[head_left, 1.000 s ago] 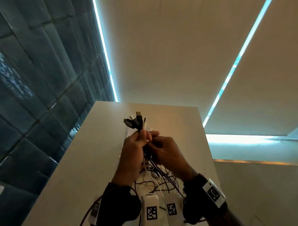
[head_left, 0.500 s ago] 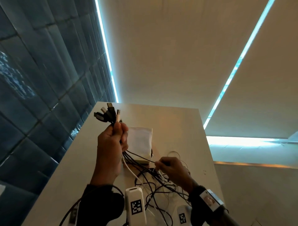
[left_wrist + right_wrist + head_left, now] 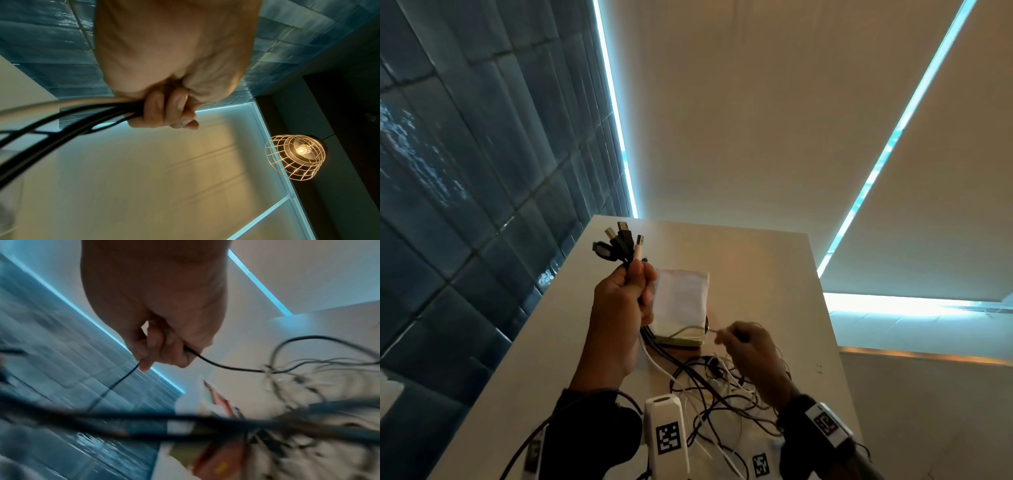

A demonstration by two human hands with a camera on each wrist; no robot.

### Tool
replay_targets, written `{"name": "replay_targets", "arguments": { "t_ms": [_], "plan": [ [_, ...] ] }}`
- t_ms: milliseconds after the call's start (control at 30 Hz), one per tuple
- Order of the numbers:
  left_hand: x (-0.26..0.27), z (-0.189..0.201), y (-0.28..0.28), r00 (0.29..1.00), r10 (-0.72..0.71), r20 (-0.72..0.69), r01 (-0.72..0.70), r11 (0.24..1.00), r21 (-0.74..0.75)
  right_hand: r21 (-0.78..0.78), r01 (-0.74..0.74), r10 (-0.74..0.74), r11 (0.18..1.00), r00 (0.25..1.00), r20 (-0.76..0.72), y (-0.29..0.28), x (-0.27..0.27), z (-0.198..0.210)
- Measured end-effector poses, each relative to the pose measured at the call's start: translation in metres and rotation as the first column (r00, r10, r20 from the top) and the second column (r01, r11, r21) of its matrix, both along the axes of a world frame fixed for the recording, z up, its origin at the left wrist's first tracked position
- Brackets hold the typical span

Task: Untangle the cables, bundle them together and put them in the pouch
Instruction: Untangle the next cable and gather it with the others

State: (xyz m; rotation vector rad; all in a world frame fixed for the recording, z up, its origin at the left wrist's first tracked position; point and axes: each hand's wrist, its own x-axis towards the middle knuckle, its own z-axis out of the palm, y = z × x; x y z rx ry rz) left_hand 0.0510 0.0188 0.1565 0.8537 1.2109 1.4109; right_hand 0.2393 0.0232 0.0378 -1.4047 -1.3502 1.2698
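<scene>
Above the table (image 3: 756, 274), at ten o'clock from the pouch (image 3: 681, 301), the left hand (image 3: 619, 308) is fisting the cables (image 3: 643, 339) below their plugs. At four o'clock, the right hand (image 3: 753, 353) is pinching one strand (image 3: 216, 365); ideally it is sliding slowly outward, easing snags.
</scene>
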Motion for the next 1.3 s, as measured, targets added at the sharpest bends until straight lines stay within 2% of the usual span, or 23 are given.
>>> {"name": "replay_targets", "arguments": {
  "t_ms": [67,133,267,467,533,600,633,767,900,1033,1300],
  "plan": [
    [0.003,0.000,-0.001,1.000,-0.013,0.012,0.014,1.000,-0.028,0.062,0.007,0.005,0.998,0.981,-0.192,0.001,-0.006,0.031],
    [0.008,0.001,-0.003,1.000,-0.026,0.008,0.026,0.999,-0.037,0.153,-0.039,0.084,0.987,0.950,-0.300,-0.001,-0.011,0.058],
    [0.013,0.003,-0.007,0.999,-0.046,-0.010,0.046,0.998,-0.042,0.286,-0.137,0.228,0.948,0.922,-0.315,-0.009,-0.021,0.087],
    [0.012,0.006,-0.010,0.987,-0.156,0.039,0.158,0.986,-0.057,0.336,-0.222,0.343,0.915,0.868,-0.360,-0.019,-0.025,0.090],
    [0.010,0.007,-0.011,0.973,-0.167,0.161,0.176,0.984,-0.043,0.319,-0.257,0.363,0.912,0.867,-0.341,-0.018,-0.024,0.086],
    [0.010,0.009,-0.010,0.933,-0.164,0.319,0.173,0.985,0.002,0.293,-0.254,0.338,0.922,0.896,-0.289,-0.015,-0.022,0.078],
    [0.010,0.010,-0.009,0.920,-0.170,0.354,0.173,0.985,0.022,0.279,-0.251,0.325,0.927,0.909,-0.263,-0.014,-0.020,0.074],
    [0.012,0.012,-0.009,0.936,-0.186,0.299,0.178,0.983,0.053,0.250,-0.247,0.298,0.936,0.935,-0.192,-0.008,-0.018,0.051],
    [0.007,0.013,-0.007,0.936,-0.170,0.307,0.158,0.985,0.065,0.223,-0.231,0.263,0.947,0.957,-0.125,-0.003,-0.016,0.018],
    [0.005,0.010,-0.007,0.967,-0.132,0.219,0.122,0.991,0.060,0.182,-0.213,0.226,0.960,0.973,-0.050,0.000,-0.014,-0.010],
    [-0.002,0.005,-0.008,0.989,-0.053,0.137,0.046,0.998,0.051,0.094,-0.231,0.221,0.968,0.969,0.109,0.001,-0.010,-0.048]
  ]
}}
